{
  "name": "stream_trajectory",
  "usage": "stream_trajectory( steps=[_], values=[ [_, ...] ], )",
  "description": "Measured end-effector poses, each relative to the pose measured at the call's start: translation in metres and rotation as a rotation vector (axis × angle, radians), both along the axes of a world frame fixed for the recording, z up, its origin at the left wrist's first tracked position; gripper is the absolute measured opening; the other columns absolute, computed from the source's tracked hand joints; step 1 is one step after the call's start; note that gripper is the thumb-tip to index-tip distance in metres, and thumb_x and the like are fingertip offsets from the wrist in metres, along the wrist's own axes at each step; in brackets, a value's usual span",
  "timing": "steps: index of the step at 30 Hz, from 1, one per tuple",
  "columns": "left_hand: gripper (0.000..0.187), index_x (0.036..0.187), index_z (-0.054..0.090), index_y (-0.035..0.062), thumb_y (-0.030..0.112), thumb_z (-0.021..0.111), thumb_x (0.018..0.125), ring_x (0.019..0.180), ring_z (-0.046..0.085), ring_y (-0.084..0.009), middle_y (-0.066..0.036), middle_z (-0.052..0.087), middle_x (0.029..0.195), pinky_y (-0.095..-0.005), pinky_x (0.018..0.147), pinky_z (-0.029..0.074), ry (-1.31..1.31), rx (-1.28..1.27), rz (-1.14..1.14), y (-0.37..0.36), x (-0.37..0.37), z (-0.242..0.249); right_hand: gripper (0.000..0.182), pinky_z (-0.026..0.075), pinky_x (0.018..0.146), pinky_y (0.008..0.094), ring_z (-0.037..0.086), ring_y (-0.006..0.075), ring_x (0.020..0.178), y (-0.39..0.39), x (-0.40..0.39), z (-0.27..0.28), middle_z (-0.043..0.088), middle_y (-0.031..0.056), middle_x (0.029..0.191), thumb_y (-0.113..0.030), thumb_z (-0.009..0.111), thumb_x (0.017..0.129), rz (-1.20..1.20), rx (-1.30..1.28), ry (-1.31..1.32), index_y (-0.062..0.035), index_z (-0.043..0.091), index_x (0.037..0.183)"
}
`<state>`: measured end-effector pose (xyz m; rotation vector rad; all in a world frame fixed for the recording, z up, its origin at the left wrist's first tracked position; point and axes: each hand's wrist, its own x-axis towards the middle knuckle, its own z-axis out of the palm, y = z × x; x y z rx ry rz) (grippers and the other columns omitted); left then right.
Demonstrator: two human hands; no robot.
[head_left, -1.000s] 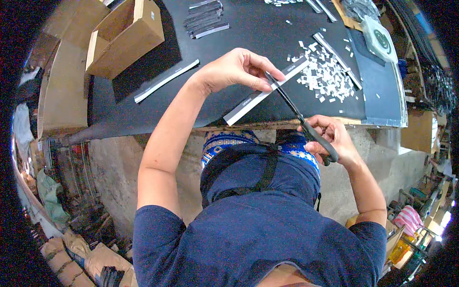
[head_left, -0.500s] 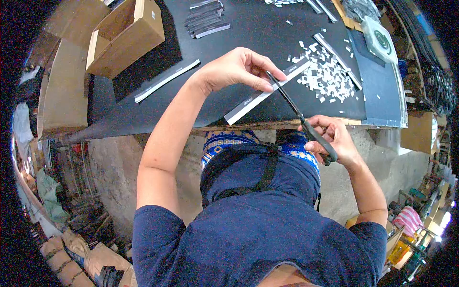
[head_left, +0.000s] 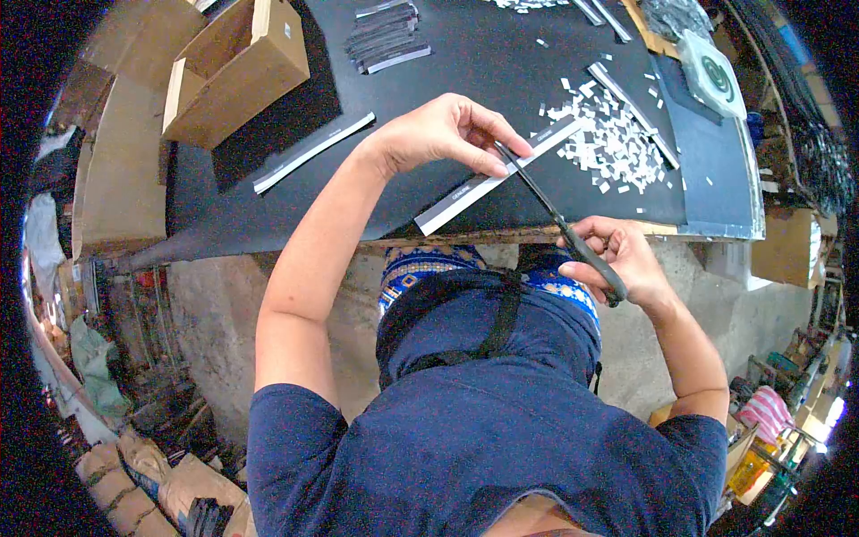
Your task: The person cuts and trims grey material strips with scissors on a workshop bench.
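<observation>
My left hand (head_left: 456, 134) pinches the middle of a long black-and-white printed strip (head_left: 447, 208) above the black tabletop. Black-handled scissors (head_left: 586, 252) are in my right hand (head_left: 617, 255), near the table's front edge. Their blades look nearly closed and reach up to the strip beside my left fingertips; whether they touch it I cannot tell. Many small white pieces (head_left: 617, 148) lie scattered just beyond the strip's right end, with another long strip (head_left: 633, 115) among them. One more strip (head_left: 313, 152) rests to the left of my left hand.
An open cardboard box (head_left: 242, 80) stands at the back left. A stack of dark strips (head_left: 386, 36) lies at the back middle of the table (head_left: 358, 210). On the right are a clear plastic package (head_left: 711, 73) and a blue-grey sheet (head_left: 716, 166).
My left hand and the strip have shifted slightly left and down. The scissors have moved slightly left, and their blades look closer together.
</observation>
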<state>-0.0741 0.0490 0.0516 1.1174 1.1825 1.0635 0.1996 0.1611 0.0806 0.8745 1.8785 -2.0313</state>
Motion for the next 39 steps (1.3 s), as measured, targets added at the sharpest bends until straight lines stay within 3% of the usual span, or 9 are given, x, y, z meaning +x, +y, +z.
stream_trajectory(
  steps=[13,18,19,22,25,28,33,36,39],
  values=[
    [0.038,0.110,0.069,0.0024,0.002,0.077,0.073,0.072,0.059,-0.0048,-0.001,0.068,0.085,-0.0189,0.070,0.049,-0.022,-0.005,0.046,-0.021,-0.016,-0.007,0.035,0.034,0.037,0.0191,0.048,0.0036,0.042,0.003,-0.004,-0.011,0.056,-0.0024,0.059,-0.003,0.080,0.072,0.116,0.045,0.040,0.0020,0.060,0.100],
    [0.041,0.109,0.069,0.0003,0.001,0.078,0.069,0.082,0.057,-0.0085,-0.002,0.064,0.102,-0.0227,0.077,0.046,0.016,-0.105,0.198,-0.057,-0.042,-0.007,0.048,0.031,0.049,0.0187,0.044,0.0000,0.053,0.032,-0.011,0.002,0.051,-0.0073,0.058,-0.014,0.085,0.066,0.126,0.319,0.074,-0.0051,0.059,0.105],
    [0.041,0.109,0.069,0.0003,0.001,0.078,0.069,0.082,0.057,-0.0085,-0.002,0.064,0.102,-0.0227,0.077,0.046,0.018,-0.107,0.204,-0.061,-0.045,-0.010,0.046,0.034,0.040,0.0192,0.048,0.0032,0.045,0.036,-0.014,-0.005,0.052,-0.0024,0.055,-0.004,0.083,0.068,0.129,0.421,0.144,-0.0029,0.053,0.103],
    [0.039,0.110,0.070,0.0034,0.005,0.079,0.072,0.074,0.059,-0.0062,-0.002,0.068,0.086,-0.0192,0.071,0.047,0.046,-0.033,0.217,-0.067,-0.049,-0.017,0.041,0.036,0.046,0.0208,0.047,0.0026,0.053,0.041,-0.030,-0.025,0.053,-0.0014,0.059,-0.008,0.084,0.068,0.047,0.754,0.097,-0.0044,0.052,0.094],
    [0.039,0.109,0.070,0.0031,0.004,0.080,0.071,0.075,0.059,-0.0060,-0.001,0.068,0.090,-0.0191,0.072,0.047,0.007,-0.058,0.199,-0.070,-0.044,-0.016,0.039,0.039,0.054,0.0260,0.048,0.0091,0.059,0.041,-0.050,-0.034,0.055,0.0032,0.064,-0.011,0.084,0.066,-0.005,1.028,0.152,-0.0035,0.050,0.084],
    [0.038,0.109,0.069,0.0019,0.002,0.077,0.072,0.081,0.057,-0.0089,-0.002,0.065,0.101,-0.0234,0.076,0.046,0.027,-0.079,0.203,-0.070,-0.042,-0.015,0.031,0.048,0.066,0.0426,0.061,0.0378,0.075,0.040,-0.065,-0.030,0.062,0.0176,0.074,-0.013,0.078,0.063,0.132,1.163,0.168,-0.0010,0.055,0.079],
    [0.036,0.106,0.070,0.0022,0.002,0.078,0.071,0.080,0.058,-0.0087,-0.003,0.066,0.102,-0.0231,0.075,0.048,0.071,-0.054,0.200,-0.071,-0.046,-0.014,0.020,0.049,0.074,0.0450,0.062,0.0375,0.081,0.037,-0.075,-0.013,0.063,0.0180,0.077,-0.011,0.072,0.067,0.379,1.210,0.126,-0.0011,0.062,0.082],
    [0.035,0.106,0.071,0.0025,0.002,0.078,0.071,0.079,0.060,-0.0085,-0.003,0.067,0.101,-0.0229,0.076,0.050,0.111,-0.032,0.174,-0.068,-0.044,-0.011,0.026,0.049,0.068,0.0360,0.062,0.0284,0.073,0.038,-0.095,-0.012,0.063,0.0162,0.079,-0.007,0.068,0.075,0.423,1.170,0.333,-0.0016,0.066,0.100],
    [0.035,0.106,0.071,0.0027,0.002,0.078,0.071,0.079,0.060,-0.0090,-0.004,0.067,0.101,-0.0236,0.075,0.051,0.109,-0.013,0.144,-0.062,-0.043,-0.010,0.025,0.049,0.076,0.0437,0.061,0.0369,0.086,0.025,-0.125,-0.013,0.062,0.0179,0.090,-0.013,0.065,0.079,0.259,1.095,0.611,-0.0024,0.066,0.101]
  ],
)
